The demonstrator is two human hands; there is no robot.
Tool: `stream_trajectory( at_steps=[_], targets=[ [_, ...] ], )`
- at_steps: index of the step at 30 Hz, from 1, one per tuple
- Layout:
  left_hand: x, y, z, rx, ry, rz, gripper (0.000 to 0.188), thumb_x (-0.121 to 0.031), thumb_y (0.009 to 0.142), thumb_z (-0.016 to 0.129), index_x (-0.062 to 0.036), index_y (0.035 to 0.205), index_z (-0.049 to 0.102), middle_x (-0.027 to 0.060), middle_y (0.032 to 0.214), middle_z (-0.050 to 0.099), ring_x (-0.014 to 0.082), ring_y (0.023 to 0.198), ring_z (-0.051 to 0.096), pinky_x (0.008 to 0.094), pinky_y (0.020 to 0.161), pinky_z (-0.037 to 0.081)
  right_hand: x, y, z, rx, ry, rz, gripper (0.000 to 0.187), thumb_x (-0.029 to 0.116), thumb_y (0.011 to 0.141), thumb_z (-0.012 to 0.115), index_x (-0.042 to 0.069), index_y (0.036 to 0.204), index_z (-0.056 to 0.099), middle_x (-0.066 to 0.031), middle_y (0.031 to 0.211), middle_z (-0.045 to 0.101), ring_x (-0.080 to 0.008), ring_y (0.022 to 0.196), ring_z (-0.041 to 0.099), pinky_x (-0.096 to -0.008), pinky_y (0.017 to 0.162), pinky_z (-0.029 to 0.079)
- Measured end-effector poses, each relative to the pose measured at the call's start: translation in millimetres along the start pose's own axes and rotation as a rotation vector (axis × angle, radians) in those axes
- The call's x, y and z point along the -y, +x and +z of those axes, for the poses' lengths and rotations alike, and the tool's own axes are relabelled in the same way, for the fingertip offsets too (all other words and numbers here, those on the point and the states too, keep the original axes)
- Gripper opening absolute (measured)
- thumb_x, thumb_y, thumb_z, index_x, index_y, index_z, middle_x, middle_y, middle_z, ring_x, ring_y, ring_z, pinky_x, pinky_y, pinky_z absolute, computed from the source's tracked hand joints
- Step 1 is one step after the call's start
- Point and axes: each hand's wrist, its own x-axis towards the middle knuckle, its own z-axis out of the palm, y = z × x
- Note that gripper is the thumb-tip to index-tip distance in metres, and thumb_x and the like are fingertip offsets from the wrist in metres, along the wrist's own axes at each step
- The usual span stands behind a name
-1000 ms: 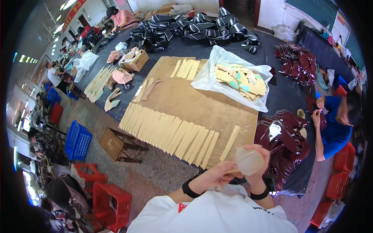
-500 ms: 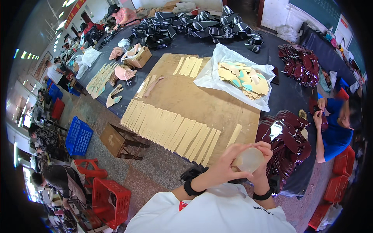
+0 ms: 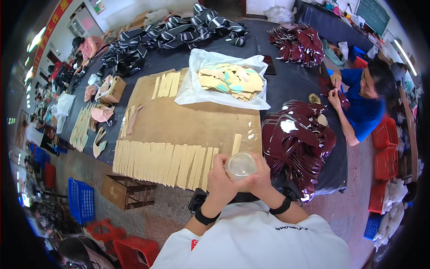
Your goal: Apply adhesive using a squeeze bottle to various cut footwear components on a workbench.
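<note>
A clear, round, cup-like container [image 3: 241, 166] is held between my two hands over the near right part of a cardboard sheet [image 3: 192, 121]. My left hand [image 3: 220, 178] wraps its left side. Around its right side curls my right hand [image 3: 260, 177]. Its contents cannot be made out. Just beyond the container lies a single cream strip [image 3: 236, 142]. To the left, a row of cream strips [image 3: 156, 162] runs side by side along the cardboard's near edge, ending close to my left hand.
On the cardboard's far right, a white plastic sheet [image 3: 190, 89] bears cream and teal cut pieces [image 3: 230, 80]. Glossy maroon pieces [image 3: 291, 134] are heaped on the right. A co-worker in blue [image 3: 365, 98] sits beyond them. Black pieces [image 3: 170, 33] pile up at the back.
My view has swung round, so the table appears further left. Both hands still grip the container, which has turned so that its round end faces me more directly.
</note>
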Motion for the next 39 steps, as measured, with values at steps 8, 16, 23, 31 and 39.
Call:
stream_trajectory(
  at_steps=[8,16,23,31,39],
  targets=[
    [9,9,1,0.046,0.002,0.213,0.077,-0.038,0.050,0.084,-0.0005,0.106,0.046,0.0138,0.093,0.054,0.0223,0.085,0.056,0.0328,0.073,0.046,-8,13,-18,0.125,-0.044,-0.067,0.051,0.023,0.064,0.069,0.003,0.106,0.050,-0.0155,0.100,0.056,-0.0320,0.086,0.056,-0.0365,0.071,0.046],
    [-6,13,-4,-0.001,0.160,0.319,0.066,-0.040,0.065,0.073,-0.0001,0.111,0.047,0.0110,0.095,0.054,0.0271,0.089,0.056,0.0333,0.079,0.044,1,12,-5,0.116,0.194,0.172,0.053,0.019,0.065,0.073,0.004,0.110,0.050,-0.0153,0.108,0.056,-0.0299,0.091,0.058,-0.0328,0.076,0.047],
    [36,10,-32,0.174,-1.023,-0.374,0.020,-0.016,0.083,0.045,-0.0023,0.096,0.051,0.0047,0.075,0.053,0.0084,0.057,0.040,0.0206,0.051,0.035,-27,34,-29,-0.251,0.403,0.228,0.037,0.001,0.069,0.070,-0.002,0.103,0.056,-0.0060,0.095,0.061,-0.0132,0.085,0.058,-0.0277,0.078,0.047],
    [19,-3,-27,0.221,-0.768,-0.574,0.014,-0.011,0.086,0.050,0.0008,0.092,0.055,0.0030,0.073,0.055,0.0029,0.053,0.037,0.0167,0.045,0.030,-20,39,-43,-0.337,0.722,0.432,0.032,0.003,0.072,0.069,-0.002,0.101,0.058,-0.0058,0.091,0.063,-0.0116,0.080,0.059,-0.0262,0.073,0.048],
    [23,-12,-25,0.232,-0.712,-0.554,0.014,-0.005,0.081,0.058,0.0027,0.093,0.057,0.0076,0.074,0.062,0.0014,0.047,0.037,0.0158,0.041,0.029,-28,41,-50,-0.463,0.725,0.364,0.027,0.001,0.075,0.066,0.000,0.100,0.058,-0.0049,0.091,0.062,-0.0128,0.078,0.060,-0.0260,0.070,0.050]
  ],
)
